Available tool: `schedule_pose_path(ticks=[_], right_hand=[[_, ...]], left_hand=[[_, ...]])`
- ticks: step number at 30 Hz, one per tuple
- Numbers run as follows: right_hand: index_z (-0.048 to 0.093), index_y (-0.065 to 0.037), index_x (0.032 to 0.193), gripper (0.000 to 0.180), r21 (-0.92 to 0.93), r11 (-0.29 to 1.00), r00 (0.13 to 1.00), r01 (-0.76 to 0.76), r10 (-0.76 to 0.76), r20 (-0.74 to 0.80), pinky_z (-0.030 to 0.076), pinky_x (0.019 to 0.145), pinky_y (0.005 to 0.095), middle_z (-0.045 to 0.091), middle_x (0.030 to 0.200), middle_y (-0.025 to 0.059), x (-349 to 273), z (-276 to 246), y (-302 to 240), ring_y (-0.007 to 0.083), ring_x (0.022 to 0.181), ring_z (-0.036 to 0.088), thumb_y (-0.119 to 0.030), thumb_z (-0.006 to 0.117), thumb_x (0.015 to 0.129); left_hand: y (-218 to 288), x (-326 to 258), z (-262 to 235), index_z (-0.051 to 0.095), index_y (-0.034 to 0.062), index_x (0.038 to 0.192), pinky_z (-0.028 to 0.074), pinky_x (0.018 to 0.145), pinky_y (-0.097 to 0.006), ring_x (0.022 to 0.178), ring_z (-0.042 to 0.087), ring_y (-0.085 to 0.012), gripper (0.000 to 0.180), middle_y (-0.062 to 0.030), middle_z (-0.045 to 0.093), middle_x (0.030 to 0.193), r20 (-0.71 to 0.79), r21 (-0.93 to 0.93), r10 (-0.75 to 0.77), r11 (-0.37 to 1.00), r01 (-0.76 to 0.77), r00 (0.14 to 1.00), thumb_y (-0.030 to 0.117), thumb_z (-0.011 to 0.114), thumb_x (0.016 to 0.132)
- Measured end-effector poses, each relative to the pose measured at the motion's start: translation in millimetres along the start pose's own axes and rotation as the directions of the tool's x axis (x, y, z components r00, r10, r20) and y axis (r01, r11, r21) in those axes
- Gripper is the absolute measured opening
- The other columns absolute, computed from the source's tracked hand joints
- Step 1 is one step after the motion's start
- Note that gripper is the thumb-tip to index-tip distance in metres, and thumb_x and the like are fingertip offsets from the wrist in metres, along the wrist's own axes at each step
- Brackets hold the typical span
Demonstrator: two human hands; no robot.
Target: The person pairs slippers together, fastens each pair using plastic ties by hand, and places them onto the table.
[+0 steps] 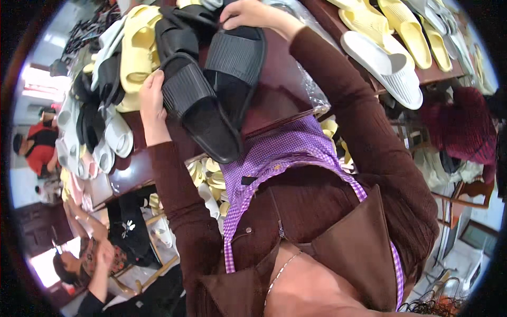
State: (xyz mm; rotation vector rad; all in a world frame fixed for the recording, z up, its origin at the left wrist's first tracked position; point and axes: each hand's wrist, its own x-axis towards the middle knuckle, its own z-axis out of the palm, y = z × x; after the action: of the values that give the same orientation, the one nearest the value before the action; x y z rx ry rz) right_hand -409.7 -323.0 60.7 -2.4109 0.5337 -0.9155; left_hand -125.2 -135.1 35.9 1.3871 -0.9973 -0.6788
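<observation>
On the glossy dark-red table [280, 79] lie yellow slide sandals [132, 74]. Over its near edge, two black ribbed slide sandals [186, 91] overlap: the left hand [153, 105] grips one by its side, the right hand [248, 13] pinches the other at its far end.

From mid-view, a pair of slippers [185, 92] is held over a table [282, 84] at eleven o'clock, gripped at ten by the left hand [153, 100], at twelve by the right hand [244, 14]; further slippers [131, 61] are spread from nine to eleven; other slippers [377, 66] are laid at two.
</observation>
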Motion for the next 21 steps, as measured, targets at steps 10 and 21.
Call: schedule_pose_path(ticks=[10,21], right_hand=[[0.068,0.001,0.090,0.016,0.287,0.958,0.988,-0.021,-0.024,0.151,0.049,0.071,0.0326,0.067,0.080,0.0135,0,-21,23,0.0203,0.076,0.064,-0.008,0.067,0.076],[0.068,-0.001,0.077,0.010,0.094,0.989,0.776,-0.110,0.145,-0.614,0.051,0.064,0.0303,0.065,0.072,0.0125,-119,-64,-102,0.0234,0.071,0.064,-0.008,0.062,0.079]], left_hand=[[-20,55,17,0.062,-0.0048,0.112,0.046,0.082,-0.025,0.093,0.059,-0.0133,0.033,-0.0059,0.066,0.102,0.260,-0.052,-0.099,0.992,0.117,0.960,0.018,0.065,0.088],[35,-51,116,0.064,0.0005,0.101,0.048,0.078,-0.034,0.086,0.061,-0.0265,0.020,-0.0141,0.064,0.091,0.179,0.371,0.516,0.754,-0.543,0.838,0.012,0.064,0.085]])
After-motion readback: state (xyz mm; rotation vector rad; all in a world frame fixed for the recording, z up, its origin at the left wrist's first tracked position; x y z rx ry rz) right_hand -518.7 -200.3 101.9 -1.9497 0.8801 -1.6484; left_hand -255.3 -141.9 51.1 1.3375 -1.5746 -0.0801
